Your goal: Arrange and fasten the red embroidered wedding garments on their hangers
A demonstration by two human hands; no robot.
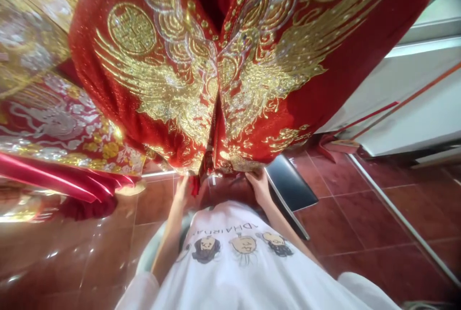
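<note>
A red jacket (288,103) with gold and silver embroidery hangs in front of me and fills the upper middle of the view. Winged gold patterns and round medallions lie on both sides of its front opening, which parts near the bottom. My left hand (183,186) grips the lower hem left of the opening, beside a small red strip of cloth (195,186). On the other side of the opening, my right hand (257,183) is closed on the hem. The fingers of both hands are partly hidden by the fabric.
More embroidered garments (54,118) hang at the left, with a shiny pink-red cloth (54,175) below. A dark flat panel (291,185) stands right of my right hand. Thin red bars (367,118) lean near a white panel (403,108). Reddish tiles (345,223) cover the floor.
</note>
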